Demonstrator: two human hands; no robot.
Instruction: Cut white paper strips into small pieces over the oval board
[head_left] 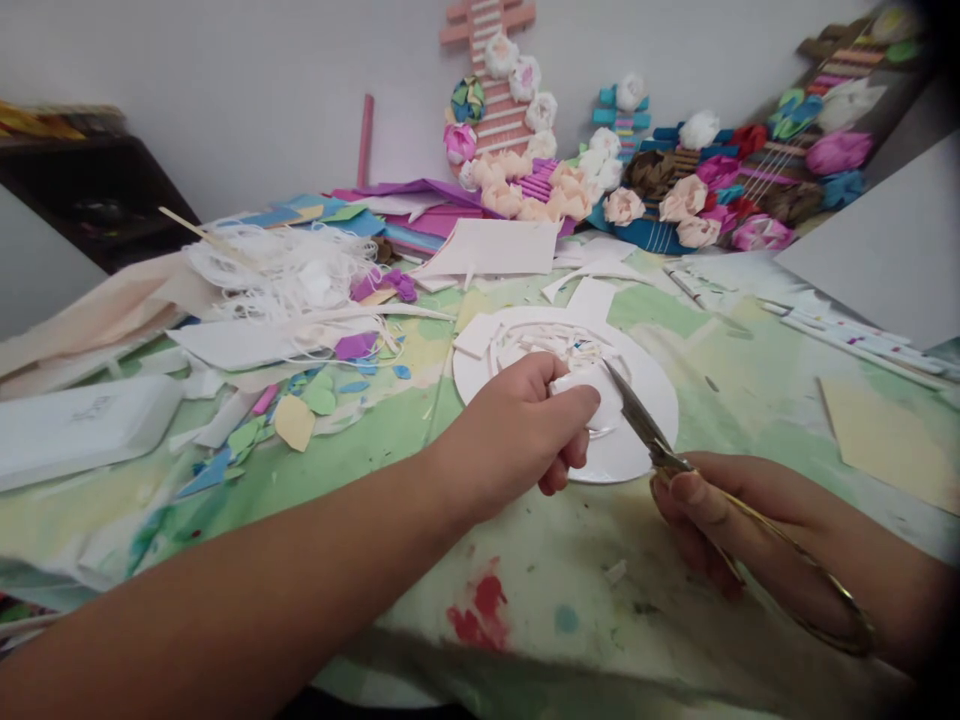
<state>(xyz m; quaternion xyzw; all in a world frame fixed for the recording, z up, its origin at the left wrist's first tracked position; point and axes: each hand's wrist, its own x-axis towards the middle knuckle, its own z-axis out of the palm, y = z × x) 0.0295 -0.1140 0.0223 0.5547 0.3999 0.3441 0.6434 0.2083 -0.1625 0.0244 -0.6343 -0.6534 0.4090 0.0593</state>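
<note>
Gripping scissors [639,416] by the gold handles in the right hand [720,500], with fingers clamped on them and blades pointing away to the left. Pinching a white piece [573,381] between thumb and forefinger of the left hand [521,425], just left of the scissor tips; hard to tell whether touching them. Working over a white disc [656,395] on the surface [397,430], with strips [525,341] just beyond the left fingers and string [277,280] farther left.

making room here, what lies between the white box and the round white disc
In the head view, from white box to round white disc: white strips, green, blue and pink scraps, a yellowish piece, then green-stained cloth.
</note>
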